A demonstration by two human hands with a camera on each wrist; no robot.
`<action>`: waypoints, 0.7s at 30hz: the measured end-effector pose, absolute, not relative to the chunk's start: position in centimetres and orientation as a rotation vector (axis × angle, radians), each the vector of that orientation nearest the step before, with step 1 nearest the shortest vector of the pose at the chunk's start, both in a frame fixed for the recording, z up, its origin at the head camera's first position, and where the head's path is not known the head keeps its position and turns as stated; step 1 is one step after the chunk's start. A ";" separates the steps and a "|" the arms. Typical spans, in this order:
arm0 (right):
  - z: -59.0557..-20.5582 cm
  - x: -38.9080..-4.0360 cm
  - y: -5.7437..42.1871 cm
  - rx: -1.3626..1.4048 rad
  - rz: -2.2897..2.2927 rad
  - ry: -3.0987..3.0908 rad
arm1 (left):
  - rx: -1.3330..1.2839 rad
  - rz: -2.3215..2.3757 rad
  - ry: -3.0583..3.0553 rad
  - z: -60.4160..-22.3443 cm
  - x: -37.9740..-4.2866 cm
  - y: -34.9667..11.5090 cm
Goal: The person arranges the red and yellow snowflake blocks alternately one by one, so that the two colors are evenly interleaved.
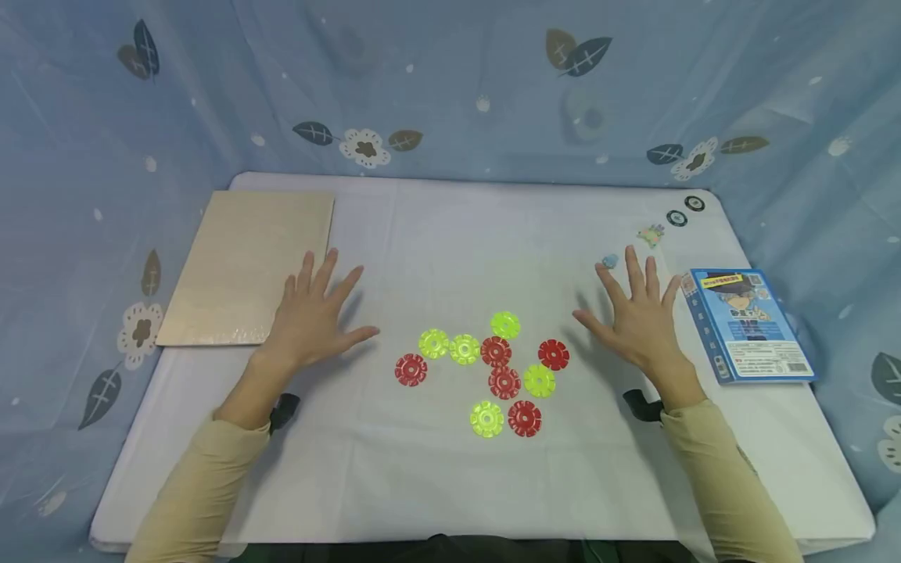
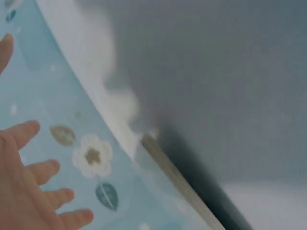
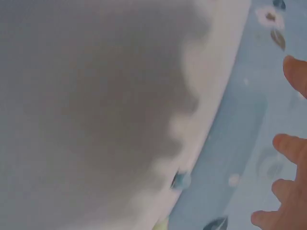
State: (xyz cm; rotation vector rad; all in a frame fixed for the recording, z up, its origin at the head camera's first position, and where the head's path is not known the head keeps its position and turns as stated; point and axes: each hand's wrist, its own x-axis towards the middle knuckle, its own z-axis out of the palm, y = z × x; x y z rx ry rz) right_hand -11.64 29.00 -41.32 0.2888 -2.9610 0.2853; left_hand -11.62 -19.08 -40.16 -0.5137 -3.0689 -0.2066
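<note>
Both hands hover over the white table with fingers spread and nothing held. My left hand [image 1: 310, 317] is over the right edge of a beige board [image 1: 246, 262], and in the left wrist view its fingers [image 2: 50, 199] are spread beside the board's edge. My right hand [image 1: 640, 324] is between the loose discs and a blue box [image 1: 756, 324]. Just beyond its index finger lies a small blue piece [image 1: 609, 261]. Several notched plastic discs lie flat in a loose cluster between the hands, some red [image 1: 524, 419], some yellow-green [image 1: 486, 419].
Two black-and-white rings [image 1: 676, 218] and a small yellow-green figure [image 1: 651, 234] lie near the far right corner. Blue patterned cloth [image 1: 450, 94] stands up around the back and sides of the white tabletop [image 1: 394, 485].
</note>
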 end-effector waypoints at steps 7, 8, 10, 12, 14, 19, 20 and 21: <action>-41.5 -12.1 25.7 0.656 0.213 -3.001 | -0.807 -0.203 -3.057 -40.9 -10.5 -16.9; -41.6 -12.1 25.2 0.718 0.210 -3.001 | -0.845 -0.213 -3.055 -41.0 -10.3 -16.6; -41.7 -12.2 24.2 0.843 0.209 -2.997 | -0.921 -0.234 -3.058 -41.3 -10.1 -16.1; -41.8 -12.3 23.2 0.965 0.226 -2.987 | -1.000 -0.258 -3.052 -41.4 -9.8 -15.7; -41.9 -12.4 22.2 1.080 0.232 -2.972 | -1.073 -0.265 -3.044 -41.5 -9.6 -15.4; -42.3 -12.4 20.1 1.321 0.249 -2.963 | -1.232 -0.301 -3.032 -41.7 -9.1 -14.6; -42.4 -12.3 19.8 1.354 0.251 -2.983 | -1.257 -0.311 -3.031 -41.8 -9.0 -14.4; -42.4 -12.2 19.6 1.378 0.258 -3.008 | -1.282 -0.321 -3.031 -41.9 -8.9 -14.2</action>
